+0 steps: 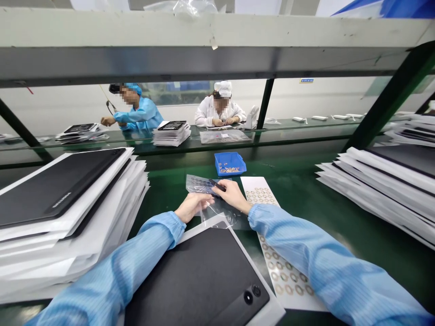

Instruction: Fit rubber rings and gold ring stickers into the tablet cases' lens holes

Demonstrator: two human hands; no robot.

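My right hand (233, 194) is closed round a thin black tool (217, 185), which points up and to the left over a clear plastic sheet (197, 181) with dark round spots. My left hand (194, 206) touches the near side of this sheet, its fingers pressed together; what they may pinch is too small to tell. Nearer to me, a black panel (200, 276) with two round lenses at its lower right lies on white sheeting. A white sheet of ring-shaped stickers (288, 276) runs beneath my right forearm.
Beyond my hands is a blue tray (230, 164) of small parts. Stacks of panels and white sheets stand at left (102, 244) and right (380, 190). A shelf (217, 63) spans overhead. Across the bench, two people (142, 113) (220, 108) work.
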